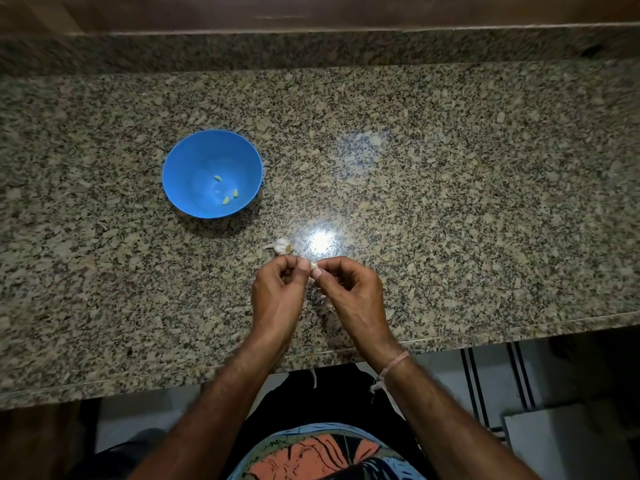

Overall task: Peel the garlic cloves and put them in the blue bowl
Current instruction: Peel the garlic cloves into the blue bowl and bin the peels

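— Speckled granite, polished, with a bright glare spot: that is the worktop (450, 202). What sits on it?

— A blue bowl (183, 168), left of centre and well apart from the hands. Three peeled garlic cloves (225, 201) lie in its bottom, pale yellow-green, two close together and one a little further back.

— And the rest of the garlic?

— A partly broken garlic bulb (282, 245) lies on its side on the worktop, just beyond the hands and beside the glare. It has a short stem end pointing left.

— What are the hands doing?

— Both are raised together just above the near part of the worktop. The left hand (277, 292) and the right hand (353, 292) meet at the fingertips, each pinched narrow on one small garlic clove (315, 266) held between them. Thumbs and forefingers close on it; only a sliver of the pale clove shows.

— Is its skin on or off?

— Too little of it shows to tell. Some pale papery scraps (320, 299) lie on the worktop under the hands, blurred.

— Anything on the arms?

— A thin thread band (394, 363) around the right wrist, with loose ends hanging.
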Tool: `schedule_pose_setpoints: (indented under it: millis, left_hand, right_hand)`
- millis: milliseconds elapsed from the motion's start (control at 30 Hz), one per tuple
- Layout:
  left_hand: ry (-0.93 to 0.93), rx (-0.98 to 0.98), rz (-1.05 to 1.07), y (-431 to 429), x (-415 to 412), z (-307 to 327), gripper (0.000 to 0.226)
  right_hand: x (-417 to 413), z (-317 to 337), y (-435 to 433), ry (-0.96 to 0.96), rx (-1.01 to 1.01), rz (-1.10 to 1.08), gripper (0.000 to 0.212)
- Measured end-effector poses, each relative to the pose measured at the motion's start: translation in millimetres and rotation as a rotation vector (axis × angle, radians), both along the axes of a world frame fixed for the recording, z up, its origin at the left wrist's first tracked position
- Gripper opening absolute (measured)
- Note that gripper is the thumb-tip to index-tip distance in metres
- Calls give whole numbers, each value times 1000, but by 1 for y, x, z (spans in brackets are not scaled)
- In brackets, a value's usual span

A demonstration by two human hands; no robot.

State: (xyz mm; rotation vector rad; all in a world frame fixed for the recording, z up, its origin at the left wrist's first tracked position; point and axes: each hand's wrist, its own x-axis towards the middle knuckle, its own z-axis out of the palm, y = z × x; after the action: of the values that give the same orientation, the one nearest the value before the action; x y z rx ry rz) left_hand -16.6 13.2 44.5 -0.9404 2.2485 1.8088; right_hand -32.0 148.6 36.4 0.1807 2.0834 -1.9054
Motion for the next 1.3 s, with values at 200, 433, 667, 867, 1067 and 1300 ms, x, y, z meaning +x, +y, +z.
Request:
schedule_pose_setpoints:
  millis: [200, 433, 667, 867, 1067, 1300]
  left_hand:
    - [22, -99, -101, -3, 3, 5, 19]
    - [34, 23, -59, -3, 10, 15, 26]
    - [-30, 252, -12, -5, 13, 19, 21]
    - [-12, 338, 79, -4, 22, 22, 13]
    - [34, 177, -21, -2, 26, 14, 24]
    - [54, 59, -59, -2, 28, 6, 25]
  right_hand:
    - [2, 5, -1, 1, -56, -24, 13]
    - [8, 9, -2, 40, -27, -68, 16]
    - [16, 15, -2, 45, -30, -32, 18]
    - [23, 19, -8, 70, -9, -34, 19]
    - [27, 27, -10, -21, -117, -40, 21]
    - [32, 30, -8, -257, -371, -146, 20]
